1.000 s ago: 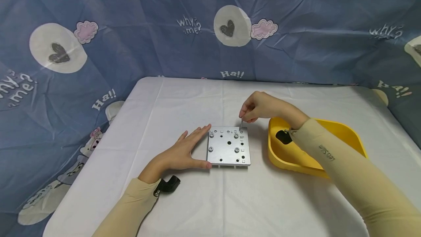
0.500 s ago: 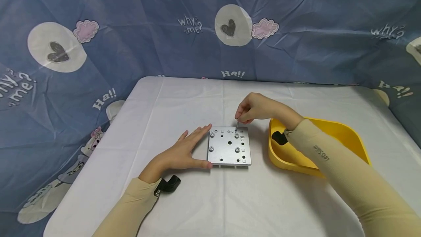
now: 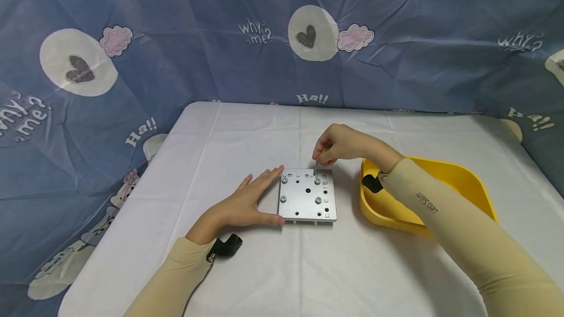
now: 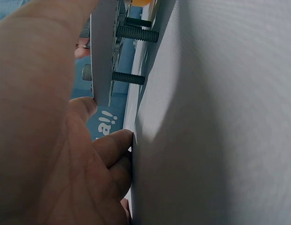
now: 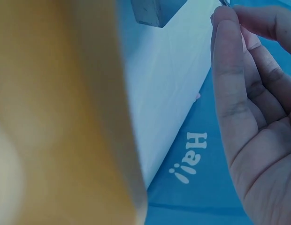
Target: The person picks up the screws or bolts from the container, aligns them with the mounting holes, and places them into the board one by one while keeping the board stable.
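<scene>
Little by little, straighten and lower the thin threaded piece pinched in the right hand near the far edge of the metal plate, steadying it on the white cloth with the left hand spread along its left edge.

The left hand fills the left side, one fingertip touching a metal plate seen edge-on. Dark threaded screws jut from its underside toward the white desk — whether they meet it is unclear. Lower fingers lie against the desk. Beyond the plate: a sliver of the right hand — and blue cloth with white lettering.
</scene>
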### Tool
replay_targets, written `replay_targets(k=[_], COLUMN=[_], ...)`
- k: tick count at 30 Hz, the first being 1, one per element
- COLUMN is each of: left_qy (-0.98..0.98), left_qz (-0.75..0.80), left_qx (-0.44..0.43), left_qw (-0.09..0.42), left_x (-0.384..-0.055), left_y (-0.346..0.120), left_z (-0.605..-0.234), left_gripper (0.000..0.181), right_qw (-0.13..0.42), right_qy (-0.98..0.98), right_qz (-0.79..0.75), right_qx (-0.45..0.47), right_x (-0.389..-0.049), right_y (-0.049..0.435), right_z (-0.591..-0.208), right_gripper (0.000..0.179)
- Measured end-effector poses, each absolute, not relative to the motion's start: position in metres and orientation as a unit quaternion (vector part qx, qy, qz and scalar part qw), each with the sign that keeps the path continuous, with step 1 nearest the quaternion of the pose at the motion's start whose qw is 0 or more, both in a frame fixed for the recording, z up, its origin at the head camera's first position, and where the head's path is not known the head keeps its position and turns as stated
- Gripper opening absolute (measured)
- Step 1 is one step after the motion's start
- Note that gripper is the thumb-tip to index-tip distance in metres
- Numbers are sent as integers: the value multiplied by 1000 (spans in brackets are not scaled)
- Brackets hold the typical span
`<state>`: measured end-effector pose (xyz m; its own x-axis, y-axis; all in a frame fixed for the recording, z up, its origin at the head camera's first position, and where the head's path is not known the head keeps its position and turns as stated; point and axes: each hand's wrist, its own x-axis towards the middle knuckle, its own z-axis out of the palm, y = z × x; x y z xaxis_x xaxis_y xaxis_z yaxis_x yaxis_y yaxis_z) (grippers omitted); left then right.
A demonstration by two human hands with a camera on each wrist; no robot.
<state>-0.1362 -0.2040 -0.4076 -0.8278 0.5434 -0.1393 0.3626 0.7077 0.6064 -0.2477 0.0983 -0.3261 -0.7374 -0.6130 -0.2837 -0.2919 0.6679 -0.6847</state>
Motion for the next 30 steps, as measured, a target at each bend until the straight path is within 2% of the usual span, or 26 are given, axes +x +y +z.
replay_targets(k=[30], left_qy=[910], left_qz=[290], left_qx=[253], left_qw=[156], left_x=[-139], left_y=[-206], left_z=[-410], left_gripper=[126], right_qw=[277], right_qy=[876], right_qz=[-292], right_qx=[-268], right_x=[-250], right_y=[76], right_z=[-318], right_gripper=[10])
